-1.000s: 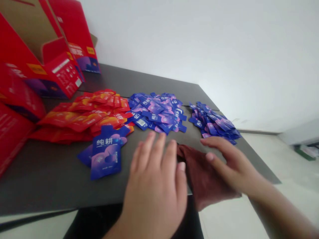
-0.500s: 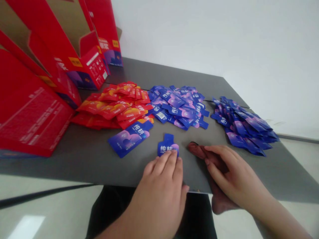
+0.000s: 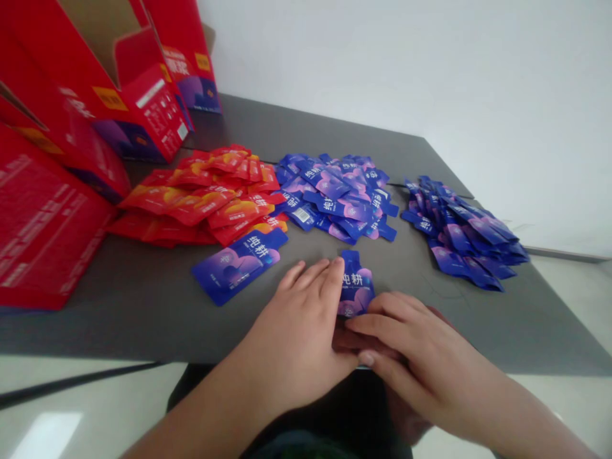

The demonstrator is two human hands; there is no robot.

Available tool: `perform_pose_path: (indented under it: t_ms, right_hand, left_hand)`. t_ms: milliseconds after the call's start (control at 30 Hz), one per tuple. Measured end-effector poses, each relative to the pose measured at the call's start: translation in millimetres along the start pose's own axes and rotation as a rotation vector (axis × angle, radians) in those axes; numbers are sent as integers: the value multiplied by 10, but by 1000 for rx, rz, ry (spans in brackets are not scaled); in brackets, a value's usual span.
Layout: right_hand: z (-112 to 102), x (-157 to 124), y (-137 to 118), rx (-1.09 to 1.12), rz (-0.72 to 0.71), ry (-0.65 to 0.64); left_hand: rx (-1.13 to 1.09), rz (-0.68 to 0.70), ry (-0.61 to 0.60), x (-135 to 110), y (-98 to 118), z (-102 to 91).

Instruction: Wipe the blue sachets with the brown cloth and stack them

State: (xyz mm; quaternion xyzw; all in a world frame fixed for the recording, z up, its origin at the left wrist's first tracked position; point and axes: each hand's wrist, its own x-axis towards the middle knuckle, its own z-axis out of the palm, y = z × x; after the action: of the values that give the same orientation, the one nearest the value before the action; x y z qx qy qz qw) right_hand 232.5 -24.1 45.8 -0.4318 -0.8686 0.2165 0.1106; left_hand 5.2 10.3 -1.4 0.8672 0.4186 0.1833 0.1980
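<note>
My left hand (image 3: 306, 319) lies with its fingers stretched out along the left edge of a blue-and-purple spouted sachet (image 3: 356, 290), which is flat on the table. My right hand (image 3: 411, 344) is at the sachet's lower right, its fingers closed round a reddish-brown cloth (image 3: 405, 414). Part of the cloth hangs below the table edge; the rest is mostly under the fingers. The sachet's lower end is covered by the hands and cloth. To the left lies another blue sachet (image 3: 239, 264), untouched, near the red pile.
Behind the hands are a pile of red-and-orange sachets (image 3: 191, 197) and a loose pile of blue sachets (image 3: 339, 197). A more aligned blue stack (image 3: 463, 229) is at the right. Tall red cartons (image 3: 43, 223) stand at the left. The grey table (image 3: 535, 331) has its front edge near me.
My right hand has brought the cloth left, onto the lower part of the sachet. My left hand now rests at the sachet's left edge, showing more of its front. The view has shifted slightly.
</note>
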Motion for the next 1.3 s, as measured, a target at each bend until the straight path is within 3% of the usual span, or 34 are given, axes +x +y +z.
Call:
perform_pose_path:
  t_ms: [200, 400, 633, 767, 900, 1033, 1167, 1300]
  right_hand:
    - [10, 161, 116, 22, -16, -18]
    - [-7, 282, 227, -26, 86, 10]
    - [-20, 499, 483, -201, 176, 165]
    - [-149, 370, 447, -162, 191, 234]
    - [-317, 113, 265, 30, 4, 88]
    - [-276, 38, 161, 80, -58, -91]
    - [-143, 157, 254, -31, -34, -55]
    - [-103, 311, 417, -94, 89, 35]
  left_hand:
    - [-39, -21, 42, 0, -9, 37]
    - [-27, -49, 15, 18, -12, 17]
    - [22, -71, -20, 36, -8, 18]
    - [40, -51, -30, 39, -12, 12]
    - [26, -38, -10, 30, -28, 18]
    - [-9, -19, -4, 25, -37, 4]
    - [-14, -6, -21, 48, -39, -18]
    - [-1, -14, -25, 52, -37, 12]
